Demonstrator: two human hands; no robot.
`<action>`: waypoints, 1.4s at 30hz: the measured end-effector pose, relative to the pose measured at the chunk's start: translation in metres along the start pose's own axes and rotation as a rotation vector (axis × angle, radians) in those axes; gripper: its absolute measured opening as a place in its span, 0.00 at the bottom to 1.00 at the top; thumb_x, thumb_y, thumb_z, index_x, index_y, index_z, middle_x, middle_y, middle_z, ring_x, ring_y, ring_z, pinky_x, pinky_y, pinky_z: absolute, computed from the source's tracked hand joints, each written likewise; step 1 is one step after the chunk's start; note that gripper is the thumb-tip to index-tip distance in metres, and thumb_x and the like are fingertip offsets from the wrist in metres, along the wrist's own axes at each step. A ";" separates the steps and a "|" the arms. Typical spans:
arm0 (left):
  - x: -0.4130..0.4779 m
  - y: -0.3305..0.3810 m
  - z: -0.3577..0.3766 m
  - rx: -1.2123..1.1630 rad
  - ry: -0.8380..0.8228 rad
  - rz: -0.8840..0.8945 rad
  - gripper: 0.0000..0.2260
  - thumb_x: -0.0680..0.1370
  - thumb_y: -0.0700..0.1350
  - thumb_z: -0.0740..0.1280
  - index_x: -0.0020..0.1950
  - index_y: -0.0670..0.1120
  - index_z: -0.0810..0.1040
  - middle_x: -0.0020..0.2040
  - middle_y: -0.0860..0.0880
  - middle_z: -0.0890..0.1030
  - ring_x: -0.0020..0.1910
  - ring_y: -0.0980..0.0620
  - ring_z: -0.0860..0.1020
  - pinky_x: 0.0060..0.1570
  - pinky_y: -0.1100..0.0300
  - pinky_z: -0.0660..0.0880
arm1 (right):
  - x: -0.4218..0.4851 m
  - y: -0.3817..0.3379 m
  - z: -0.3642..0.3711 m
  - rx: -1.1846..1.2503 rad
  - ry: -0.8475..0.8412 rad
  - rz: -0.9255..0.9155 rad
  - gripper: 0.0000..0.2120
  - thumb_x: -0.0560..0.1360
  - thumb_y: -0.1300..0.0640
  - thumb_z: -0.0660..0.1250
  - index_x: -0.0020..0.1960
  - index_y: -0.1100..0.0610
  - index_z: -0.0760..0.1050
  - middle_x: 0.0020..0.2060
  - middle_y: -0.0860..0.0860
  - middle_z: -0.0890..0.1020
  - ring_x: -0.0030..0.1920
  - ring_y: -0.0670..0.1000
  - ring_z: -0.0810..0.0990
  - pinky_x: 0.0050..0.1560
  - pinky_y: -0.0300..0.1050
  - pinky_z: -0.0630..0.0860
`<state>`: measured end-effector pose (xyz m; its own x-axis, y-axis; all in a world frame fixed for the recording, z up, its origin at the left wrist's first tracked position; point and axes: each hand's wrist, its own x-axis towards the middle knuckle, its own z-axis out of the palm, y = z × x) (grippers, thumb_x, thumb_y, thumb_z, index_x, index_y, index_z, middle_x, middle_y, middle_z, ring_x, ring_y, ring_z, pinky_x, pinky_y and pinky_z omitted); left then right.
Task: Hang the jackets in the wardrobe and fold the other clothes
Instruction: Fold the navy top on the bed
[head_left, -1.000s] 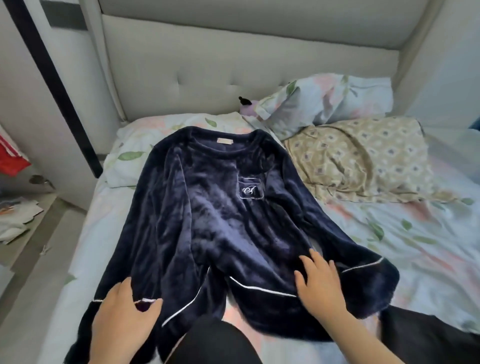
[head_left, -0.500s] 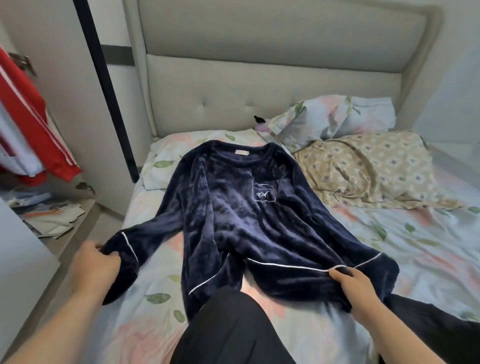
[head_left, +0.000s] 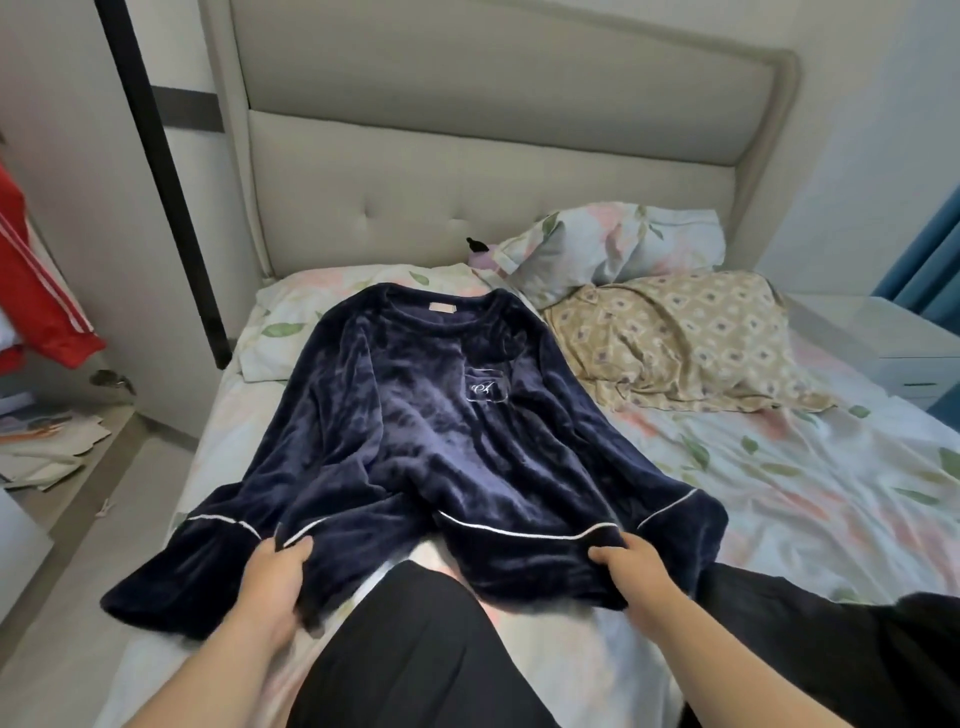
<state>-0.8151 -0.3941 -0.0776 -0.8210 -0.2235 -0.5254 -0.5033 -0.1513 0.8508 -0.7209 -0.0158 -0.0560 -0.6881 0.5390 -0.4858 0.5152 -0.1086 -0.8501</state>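
A navy velvet pyjama top (head_left: 426, 431) with white piping and a chest pocket lies face up on the bed, collar toward the headboard, sleeves spread to both sides. My left hand (head_left: 272, 587) grips the bottom hem at its left corner, beside the left sleeve cuff. My right hand (head_left: 636, 569) grips the hem at its right corner, next to the right cuff. A red jacket (head_left: 36, 291) with white stripes hangs at the far left edge in the wardrobe.
The bed (head_left: 779, 493) has a floral sheet, a floral pillow (head_left: 613, 244) and a beige patterned pillowcase (head_left: 685, 338) at the back right. My black-clad legs (head_left: 431, 649) kneel on the mattress. Papers (head_left: 41, 441) lie on the floor left. A white nightstand (head_left: 893, 343) stands right.
My left hand let go of the left sleeve cuff and moved right to grip the hem's left corner. My right hand stays on the hem. The left sleeve now lies spread out.
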 end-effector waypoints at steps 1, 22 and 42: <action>0.001 0.013 -0.008 -0.100 0.017 -0.013 0.08 0.81 0.40 0.64 0.60 0.41 0.76 0.58 0.36 0.80 0.55 0.37 0.79 0.57 0.37 0.76 | 0.002 -0.002 -0.004 0.010 0.000 -0.015 0.08 0.74 0.70 0.67 0.49 0.62 0.80 0.41 0.62 0.84 0.40 0.61 0.84 0.39 0.56 0.83; 0.005 0.036 -0.002 1.117 -0.158 0.500 0.15 0.80 0.47 0.67 0.67 0.49 0.76 0.68 0.49 0.76 0.65 0.47 0.74 0.59 0.54 0.70 | 0.012 -0.010 -0.064 -0.778 0.484 -0.537 0.14 0.78 0.53 0.64 0.62 0.54 0.78 0.56 0.51 0.80 0.55 0.52 0.78 0.53 0.43 0.72; -0.049 -0.026 0.302 1.568 -0.840 0.652 0.35 0.79 0.61 0.58 0.81 0.57 0.44 0.81 0.49 0.39 0.80 0.46 0.38 0.77 0.45 0.44 | 0.107 -0.004 -0.159 0.389 -0.246 0.219 0.34 0.76 0.33 0.58 0.68 0.59 0.74 0.57 0.54 0.81 0.53 0.53 0.81 0.53 0.48 0.77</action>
<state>-0.8434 -0.0883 -0.0702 -0.6153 0.6592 -0.4321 0.5373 0.7519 0.3820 -0.7151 0.1747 -0.0726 -0.7093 0.2616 -0.6545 0.4642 -0.5254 -0.7131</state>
